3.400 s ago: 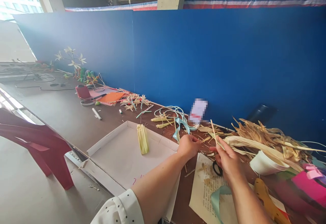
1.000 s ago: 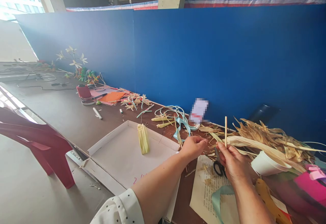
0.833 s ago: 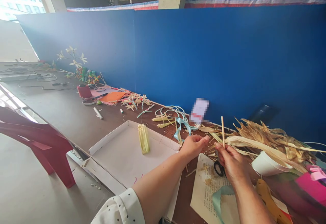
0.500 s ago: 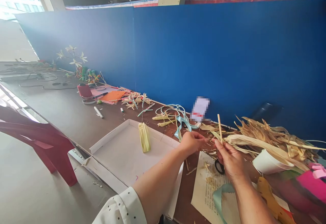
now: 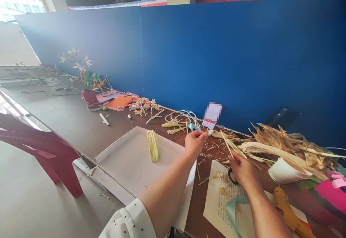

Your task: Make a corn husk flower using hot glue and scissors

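My right hand is closed on a thin wooden stick that tilts up and to the left. My left hand is raised above the brown table and pinches a narrow straw strip, near a tangle of pale blue ribbon. Black scissors lie under my right hand on a printed paper sheet. A folded yellow husk bundle rests in the flat white cardboard tray to the left of my hands.
A pile of dry husks and a white cup lie to the right, with pink and orange paper pieces. A blue partition backs the table. Straw flowers, a red case, and a red chair are at left.
My left hand has lifted and moved left, away from my right hand, pinching a strip. The stick in my right hand has tipped from upright to slanting left.
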`<state>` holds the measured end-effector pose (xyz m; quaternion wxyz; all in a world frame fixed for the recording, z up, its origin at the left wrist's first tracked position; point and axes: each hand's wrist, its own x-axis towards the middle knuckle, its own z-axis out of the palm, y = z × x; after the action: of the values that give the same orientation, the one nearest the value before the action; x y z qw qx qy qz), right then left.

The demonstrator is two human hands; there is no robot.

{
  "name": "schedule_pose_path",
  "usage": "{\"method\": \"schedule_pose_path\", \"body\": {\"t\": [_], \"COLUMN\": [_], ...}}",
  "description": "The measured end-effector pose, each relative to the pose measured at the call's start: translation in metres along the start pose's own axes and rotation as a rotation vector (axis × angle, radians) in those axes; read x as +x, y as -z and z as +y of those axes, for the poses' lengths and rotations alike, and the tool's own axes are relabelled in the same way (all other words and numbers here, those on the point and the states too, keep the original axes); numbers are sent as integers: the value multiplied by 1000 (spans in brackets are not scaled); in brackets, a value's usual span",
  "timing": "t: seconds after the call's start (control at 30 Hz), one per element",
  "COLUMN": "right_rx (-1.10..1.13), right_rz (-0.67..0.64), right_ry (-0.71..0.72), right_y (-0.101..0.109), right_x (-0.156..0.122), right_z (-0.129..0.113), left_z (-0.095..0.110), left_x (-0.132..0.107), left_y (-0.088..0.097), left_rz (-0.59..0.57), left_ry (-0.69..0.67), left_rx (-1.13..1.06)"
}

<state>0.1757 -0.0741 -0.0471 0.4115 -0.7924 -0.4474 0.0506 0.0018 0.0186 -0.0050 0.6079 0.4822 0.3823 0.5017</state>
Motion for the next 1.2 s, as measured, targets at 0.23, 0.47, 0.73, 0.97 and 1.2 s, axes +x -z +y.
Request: {"method": "schedule_pose_path", "body": {"t": [0.23, 0.47, 0.73, 0.97, 1.2], "right_rx": [25, 78, 8, 31, 44], "right_rz": [-21, 0, -26, -18, -36], "right_ry": [-20, 13, -51, -44, -37], "right_y": [-2, -3, 3, 3, 1], "right_x": [2, 5, 0, -1, 0], "right_z": [6, 11, -5, -6, -1], "left_z": [-9, -16, -8, -9, -19], "left_x": [11, -9, -9, 10, 16], "left_y": [5, -3, 3, 17, 14], "left_rz": [51, -154, -189, -46, -67], "left_ry": [-54, -83, -223, -348, -291], "left_rx": [24, 510, 806, 1112, 1185]}}
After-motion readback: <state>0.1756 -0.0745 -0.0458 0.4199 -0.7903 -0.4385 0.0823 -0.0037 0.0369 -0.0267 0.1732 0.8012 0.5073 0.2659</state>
